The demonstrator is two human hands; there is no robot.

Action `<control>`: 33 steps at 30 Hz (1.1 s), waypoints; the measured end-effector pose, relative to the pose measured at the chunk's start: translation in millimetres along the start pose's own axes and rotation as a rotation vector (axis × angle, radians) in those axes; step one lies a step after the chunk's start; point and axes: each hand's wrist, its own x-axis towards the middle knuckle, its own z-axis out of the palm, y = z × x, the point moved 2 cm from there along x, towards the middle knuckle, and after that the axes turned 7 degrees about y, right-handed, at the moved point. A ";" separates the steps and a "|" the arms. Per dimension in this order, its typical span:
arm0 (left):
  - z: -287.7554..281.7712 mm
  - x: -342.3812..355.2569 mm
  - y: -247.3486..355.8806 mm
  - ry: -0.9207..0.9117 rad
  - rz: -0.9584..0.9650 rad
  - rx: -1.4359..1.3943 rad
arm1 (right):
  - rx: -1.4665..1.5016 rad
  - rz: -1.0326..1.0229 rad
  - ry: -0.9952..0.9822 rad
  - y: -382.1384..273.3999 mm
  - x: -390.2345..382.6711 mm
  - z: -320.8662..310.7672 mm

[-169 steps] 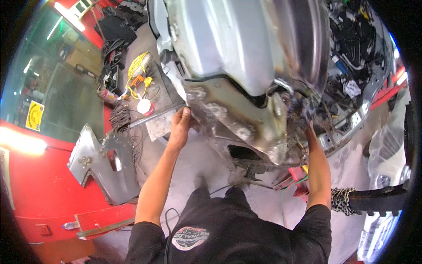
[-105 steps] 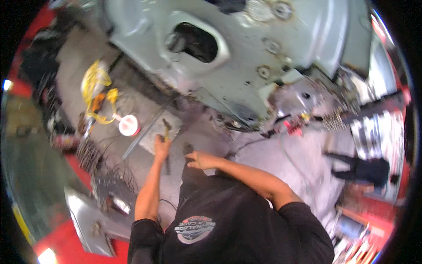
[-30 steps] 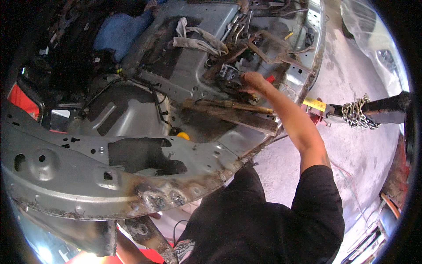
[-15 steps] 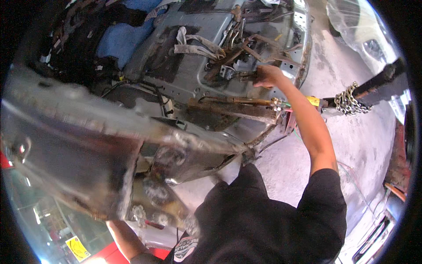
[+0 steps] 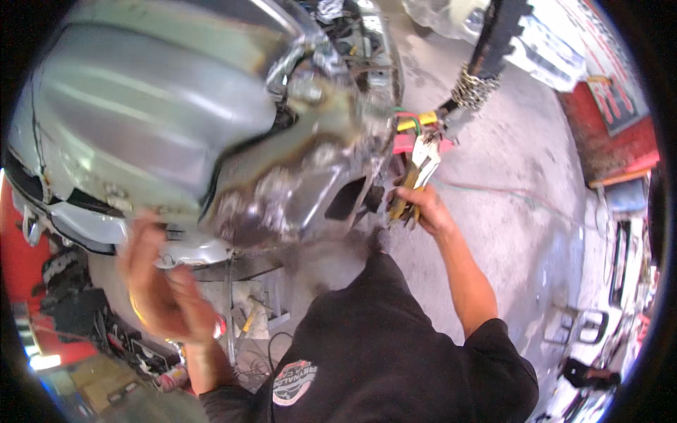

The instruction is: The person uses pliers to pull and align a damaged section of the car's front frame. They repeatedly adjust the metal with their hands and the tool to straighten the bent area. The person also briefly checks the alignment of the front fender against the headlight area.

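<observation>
The big gray car body [image 5: 166,116] fills the far left, and everything else can be found from it. The right hand [image 5: 425,209] is just to the right of the car body, with its fingers wrapped around the handles of what look like locking pliers [image 5: 426,159]. The pliers are long and thin. They run away from the person, leaning a little to the right, so the silver head is past the hand and points away. The welded panel [image 5: 285,173] on the car body's near right corner lies to the left of the pliers. The right hand is the nearer one to that corner.

The left hand [image 5: 161,282] is at the car body's near left edge, well apart from the pliers. It is blurry, but it holds nothing that I can see, and the thumb looks spread from the fingers. I cannot tell if it touches the metal.
</observation>
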 end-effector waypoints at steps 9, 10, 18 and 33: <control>30.7 -266.8 -31.4 -1.007 -1.149 -0.989 | -0.024 0.100 -0.116 104.4 -150.1 120.4; 23.6 -273.4 -24.3 -1.058 -1.233 -1.074 | -0.037 0.114 -0.150 111.7 -156.7 129.7; -33.4 -289.4 -22.4 -0.974 -1.344 -1.174 | -0.136 0.147 -0.214 139.0 -170.7 173.1; -96.0 -334.6 -57.5 -0.753 -1.221 -0.727 | 0.137 0.319 -0.498 191.7 -176.2 236.6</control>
